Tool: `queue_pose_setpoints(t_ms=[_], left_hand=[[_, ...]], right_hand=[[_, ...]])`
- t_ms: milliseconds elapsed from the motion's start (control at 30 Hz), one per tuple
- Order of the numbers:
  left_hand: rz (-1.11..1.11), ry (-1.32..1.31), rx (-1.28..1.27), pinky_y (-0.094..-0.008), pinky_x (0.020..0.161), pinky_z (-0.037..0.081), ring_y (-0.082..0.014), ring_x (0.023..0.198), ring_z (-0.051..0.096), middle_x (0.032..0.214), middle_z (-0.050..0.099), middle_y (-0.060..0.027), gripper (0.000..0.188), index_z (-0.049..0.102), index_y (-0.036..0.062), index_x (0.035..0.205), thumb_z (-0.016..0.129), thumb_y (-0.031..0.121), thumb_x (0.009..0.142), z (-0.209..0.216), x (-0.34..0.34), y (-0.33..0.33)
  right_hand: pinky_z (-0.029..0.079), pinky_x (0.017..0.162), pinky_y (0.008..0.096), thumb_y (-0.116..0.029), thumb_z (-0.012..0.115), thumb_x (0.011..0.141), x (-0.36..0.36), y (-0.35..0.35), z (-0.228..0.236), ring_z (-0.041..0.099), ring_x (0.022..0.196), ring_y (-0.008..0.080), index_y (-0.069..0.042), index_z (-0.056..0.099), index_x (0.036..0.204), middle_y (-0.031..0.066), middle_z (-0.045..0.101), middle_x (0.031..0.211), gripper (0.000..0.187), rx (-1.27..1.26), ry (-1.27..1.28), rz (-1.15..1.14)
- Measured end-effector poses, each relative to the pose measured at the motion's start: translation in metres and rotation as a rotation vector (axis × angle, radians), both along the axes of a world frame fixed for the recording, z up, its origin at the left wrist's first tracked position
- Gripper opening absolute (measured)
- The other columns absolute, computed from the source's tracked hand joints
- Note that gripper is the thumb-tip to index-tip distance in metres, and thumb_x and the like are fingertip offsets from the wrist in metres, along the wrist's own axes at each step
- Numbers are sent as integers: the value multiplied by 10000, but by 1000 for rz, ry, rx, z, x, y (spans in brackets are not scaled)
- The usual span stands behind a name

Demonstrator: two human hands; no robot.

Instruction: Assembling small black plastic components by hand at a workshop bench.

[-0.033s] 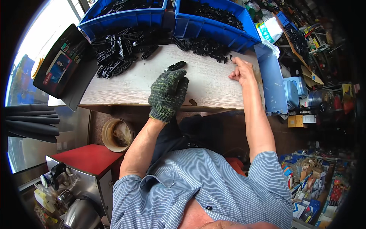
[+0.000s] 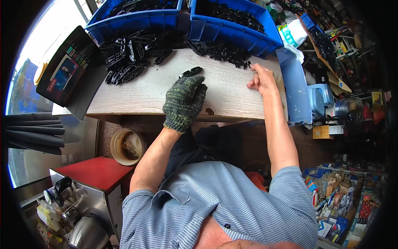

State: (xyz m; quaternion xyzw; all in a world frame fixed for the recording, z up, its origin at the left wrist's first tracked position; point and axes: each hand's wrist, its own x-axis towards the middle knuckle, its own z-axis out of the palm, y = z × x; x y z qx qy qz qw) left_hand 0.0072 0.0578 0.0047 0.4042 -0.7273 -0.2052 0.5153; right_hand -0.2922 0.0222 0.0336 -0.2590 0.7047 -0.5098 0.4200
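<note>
My left hand (image 2: 184,99), in a dark grey-green knitted glove, is closed around an elongated black plastic part (image 2: 191,72), whose far end sticks out past the fingers over the table. At the right of the table my bare right hand (image 2: 262,80) has its index finger stretched out and the other fingers partly curled, the thumb apart. That fingertip is at the near right edge of a heap of small black plastic pieces (image 2: 226,53), close to or touching one piece. Further left lies a pile of elongated black parts (image 2: 126,58), glossy in places.
Two blue bins (image 2: 137,20) full of black parts stand along the table's far side. A tablet in a dark case (image 2: 66,70) leans at the left. Beside the table's right end is a pale blue container (image 2: 296,89). A bucket (image 2: 126,146) stands on the floor.
My right hand has shifted slightly left and toward me. A small black piece near its fingertip now sits closer to the heap's edge. My left hand has barely moved.
</note>
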Motion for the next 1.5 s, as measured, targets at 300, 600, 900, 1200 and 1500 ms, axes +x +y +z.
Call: queue_pose_setpoints(t_ms=[300,600,900,1200,1500], left_hand=[[-326,316,341,-299,827,554,-189,1048,651,1327,583,-102,357,633,66,1284,658,30,930,-9,-55,-15],[-442,548,739,-290,701,556,-143,818,667,986,716,-93,261,665,-3,1172,664,140,955,5,-52,-19],[-369,555,811,-279,655,535,-142,729,646,887,693,-85,272,670,-15,1134,691,175,940,7,-50,-18],[438,-365,-155,-544,911,461,-391,1075,595,1112,655,-165,299,676,92,1085,692,262,840,5,0,-27],[-13,-136,80,-365,712,560,-295,809,700,985,729,-124,237,678,65,1127,697,141,904,-2,-10,-18]], right_hand=[[571,482,446,-240,655,891,59,43,-8,524,402,198,-50,611,819,45,478,471,207,-116,-320,389],[543,467,385,-327,622,917,76,55,-8,440,389,135,-38,638,908,24,473,489,289,-178,-244,404],[502,458,286,-192,772,862,89,58,-18,434,399,79,-73,676,950,-19,495,514,177,-382,-214,342],[578,457,365,-219,737,898,89,62,-18,589,471,165,-81,646,945,17,505,506,172,-370,-290,332],[602,462,425,-229,714,909,92,63,-17,618,494,180,-102,660,984,23,523,510,158,-432,-305,266]])
